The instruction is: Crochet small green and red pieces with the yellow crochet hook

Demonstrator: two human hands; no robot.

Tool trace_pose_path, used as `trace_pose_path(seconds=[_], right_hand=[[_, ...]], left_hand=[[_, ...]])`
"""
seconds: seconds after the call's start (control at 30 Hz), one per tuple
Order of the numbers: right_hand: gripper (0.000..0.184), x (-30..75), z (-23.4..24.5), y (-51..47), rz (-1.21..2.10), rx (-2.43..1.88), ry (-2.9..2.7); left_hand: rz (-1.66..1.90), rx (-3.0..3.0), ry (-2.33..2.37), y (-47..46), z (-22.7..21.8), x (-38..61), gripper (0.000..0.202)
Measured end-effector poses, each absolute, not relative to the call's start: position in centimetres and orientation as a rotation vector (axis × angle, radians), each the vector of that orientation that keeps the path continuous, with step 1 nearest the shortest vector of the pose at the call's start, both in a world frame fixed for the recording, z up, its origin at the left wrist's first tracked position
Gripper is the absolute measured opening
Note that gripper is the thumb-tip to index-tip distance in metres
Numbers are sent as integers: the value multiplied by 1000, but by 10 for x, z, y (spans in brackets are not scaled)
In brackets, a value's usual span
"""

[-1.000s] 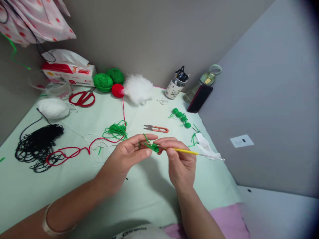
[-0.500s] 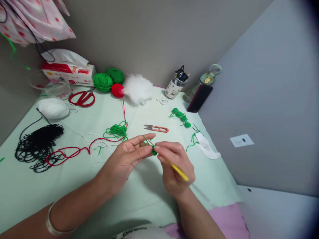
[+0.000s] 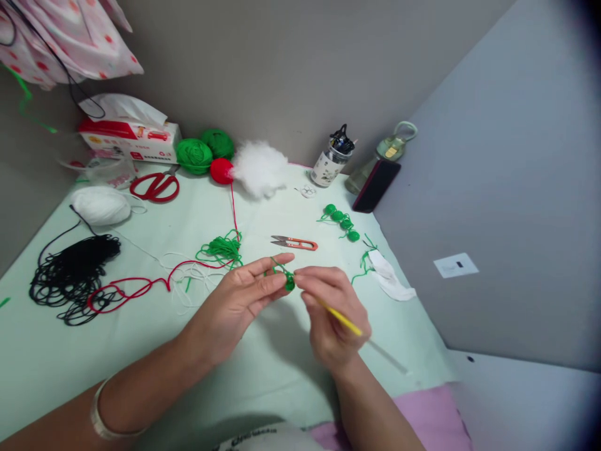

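Between the thumb and fingers of my left hand (image 3: 248,291) is pinched a small green crochet piece (image 3: 290,284), with green yarn running over the raised index finger. My right hand (image 3: 333,313) grips a crochet hook (image 3: 345,321) by its yellow handle; the tip reaches to the green piece, though the fingers hide part of it. Just left of my left hand lies a loose bundle of green yarn (image 3: 221,248). Beyond both hands rest orange-handled thread snips (image 3: 295,243). Several small green crocheted balls (image 3: 345,223) sit in a row farther right.
Black yarn (image 3: 77,272), a red strand (image 3: 173,269) and a white yarn ball (image 3: 100,205) lie left. Behind are red scissors (image 3: 154,186), a tissue pack (image 3: 131,139), green yarn balls (image 3: 194,155), white stuffing (image 3: 260,168), a pen jar (image 3: 331,161) and a phone (image 3: 376,185) against a bottle (image 3: 392,147).
My right hand has shifted slightly right with the crochet hook, whose handle now angles flatter. The left hand stays nearly in place, and more of the green piece shows.
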State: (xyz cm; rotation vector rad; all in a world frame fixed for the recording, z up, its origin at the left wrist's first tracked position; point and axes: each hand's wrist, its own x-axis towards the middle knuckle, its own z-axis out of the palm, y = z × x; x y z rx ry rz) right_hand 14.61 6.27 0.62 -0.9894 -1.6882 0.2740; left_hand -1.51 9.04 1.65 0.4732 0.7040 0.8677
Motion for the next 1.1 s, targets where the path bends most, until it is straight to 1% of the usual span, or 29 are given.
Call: trace_pose_path(seconds=[0.1, 0.17, 0.27, 0.33, 0.4, 0.43, 0.47, 0.53, 0.57, 0.6, 0.67, 0.8, 0.87, 0.93, 1.0, 1.03, 1.1], right_hand=[[24, 148, 12, 69, 544, -942, -1411], [19, 150, 15, 73, 715, -905, -1268], [17, 153, 16, 78, 914, -891, -1116], [19, 153, 16, 78, 987, -890, -1097], [19, 150, 13, 74, 936, -917, -1205], [20, 149, 12, 72, 828, -951, -1313], [21, 147, 9, 69, 671, -992, -1445], [32, 143, 5, 63, 294, -1048, -1710], [39, 142, 3, 61, 154, -1043, -1795], [43, 141, 2, 60, 82, -1028, -1825], [42, 142, 3, 62, 149, -998, -1752], [22, 150, 10, 74, 578, -958, -1343], [19, 154, 14, 79, 753, -936, -1187], [20, 154, 15, 80, 889, -927, -1126], [20, 152, 14, 78, 896, -942, -1191], [19, 149, 13, 76, 823, -966, -1284], [20, 144, 10, 70, 535, -1016, -1532]], left_hand=[[879, 504, 727, 94, 17, -19, 27], [875, 534, 738, 95, 17, -21, 26], [864, 574, 748, 94, 19, -21, 24], [889, 621, 788, 92, 19, -19, 27], [967, 681, 830, 88, 19, -16, 33], [1006, 703, 836, 86, 19, -15, 37], [1035, 709, 830, 85, 19, -13, 41], [1043, 671, 792, 82, 18, -10, 45], [1018, 633, 769, 82, 18, -9, 46], [983, 592, 743, 82, 18, -8, 45], [909, 517, 688, 85, 18, -10, 41], [873, 471, 648, 94, 15, -17, 27], [883, 498, 663, 96, 14, -19, 24], [894, 548, 704, 95, 13, -19, 27], [939, 622, 783, 91, 14, -17, 36], [971, 660, 821, 88, 14, -16, 41], [1011, 701, 859, 84, 15, -13, 47]])
